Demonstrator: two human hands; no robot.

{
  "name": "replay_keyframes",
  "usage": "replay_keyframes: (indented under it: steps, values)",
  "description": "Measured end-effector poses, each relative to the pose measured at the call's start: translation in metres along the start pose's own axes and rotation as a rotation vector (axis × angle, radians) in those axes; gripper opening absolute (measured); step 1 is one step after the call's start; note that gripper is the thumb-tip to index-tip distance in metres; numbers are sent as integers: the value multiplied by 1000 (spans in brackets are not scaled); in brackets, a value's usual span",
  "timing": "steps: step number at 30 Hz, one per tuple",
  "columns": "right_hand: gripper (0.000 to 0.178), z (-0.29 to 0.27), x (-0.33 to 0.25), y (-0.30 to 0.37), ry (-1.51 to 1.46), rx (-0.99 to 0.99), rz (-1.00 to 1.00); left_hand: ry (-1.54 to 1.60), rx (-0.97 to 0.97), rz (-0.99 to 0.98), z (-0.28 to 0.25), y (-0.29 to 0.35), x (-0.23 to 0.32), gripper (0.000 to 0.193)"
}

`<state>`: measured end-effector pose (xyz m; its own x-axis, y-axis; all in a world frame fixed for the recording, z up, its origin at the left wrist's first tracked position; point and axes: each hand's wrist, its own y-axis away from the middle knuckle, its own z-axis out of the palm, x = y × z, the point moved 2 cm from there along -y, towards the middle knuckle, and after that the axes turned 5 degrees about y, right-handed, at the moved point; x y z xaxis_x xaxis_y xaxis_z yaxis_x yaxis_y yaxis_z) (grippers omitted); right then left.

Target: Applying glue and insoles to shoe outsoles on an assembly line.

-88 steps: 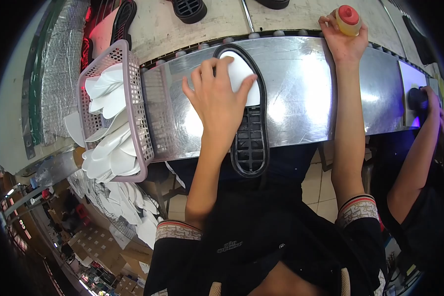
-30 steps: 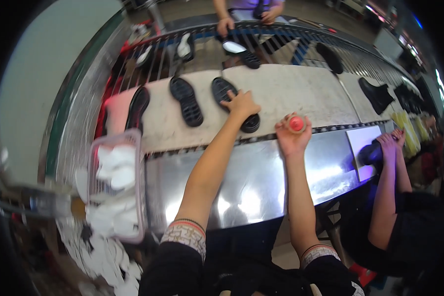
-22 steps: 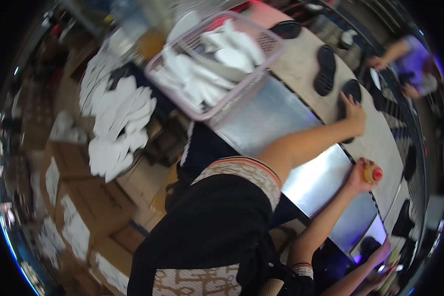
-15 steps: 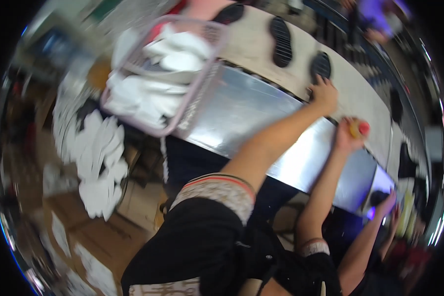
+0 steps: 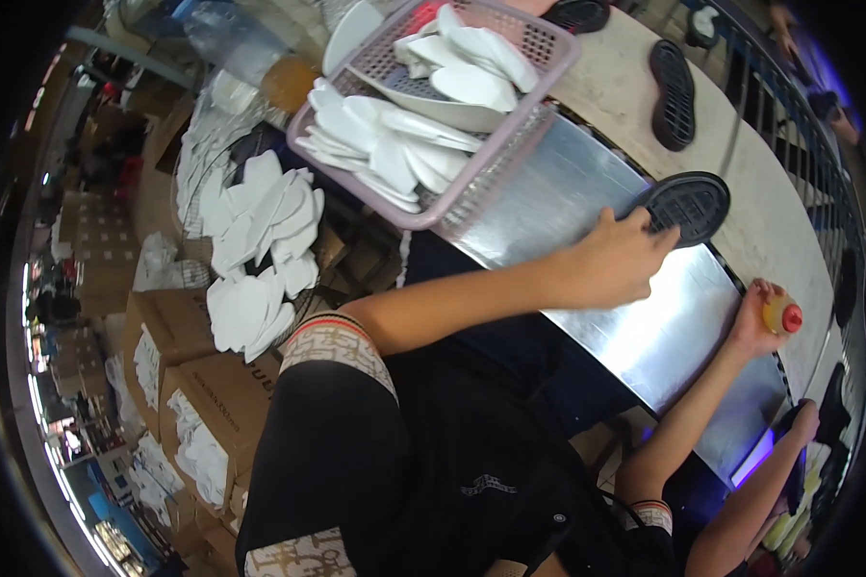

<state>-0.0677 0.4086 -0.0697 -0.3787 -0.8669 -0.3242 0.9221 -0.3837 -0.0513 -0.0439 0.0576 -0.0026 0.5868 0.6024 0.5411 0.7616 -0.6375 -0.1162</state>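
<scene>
My left hand point(image 5: 618, 258) has its fingers closed on the near edge of a black shoe sole point(image 5: 695, 204), which it holds tilted above the shiny metal strip point(image 5: 539, 183) along the bench. To the right, my right hand point(image 5: 752, 322) is wrapped round a small bottle point(image 5: 776, 310) with yellowish contents and a red cap. The cap end points away from me. Another black sole point(image 5: 674, 94) lies on the pale belt point(image 5: 635, 43) beyond my left hand.
A pink plastic basket point(image 5: 427, 213) of white insoles stands on the left. More white insoles point(image 5: 265, 216) are piled beside it, above cardboard boxes point(image 5: 223, 409). At lower right a co-worker's arm point(image 5: 741, 500) reaches in. Metal bars point(image 5: 789, 115) run behind the belt.
My left hand has lifted the sole off the belt and drawn it nearer, over the metal strip. My right hand still grips the bottle. The whole view has shifted leftward.
</scene>
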Motion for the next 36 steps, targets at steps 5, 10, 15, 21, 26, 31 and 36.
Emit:
replay_keyframes:
  steps: [5, 10, 15, 21, 26, 31, 36]
  values:
    - [38, -5, 0, -2, 61, -26, -4, -125, 64, 149, -18, 61, 6, 62]
    - [38, -6, -5, -2, 53, 10, -2, -271, 277, -177, -149, 131, -24, 33]
    - [40, 1, 5, -3, 57, 71, -39, -704, 87, -281, -171, 166, -56, 22]
    - [39, -8, -11, -1, 48, 57, -41, -774, 177, -346, -189, 146, -48, 27]
    - [41, 12, 26, -2, 33, -4, 14, -306, 1247, -20, -199, 154, 0, 16]
    - [49, 3, 11, 8, 58, -46, -71, -186, 620, 447, -50, 15, -14, 22]
    - [42, 12, 11, 12, 23, -13, -94, 198, 167, 157, -25, -6, -33, 21]
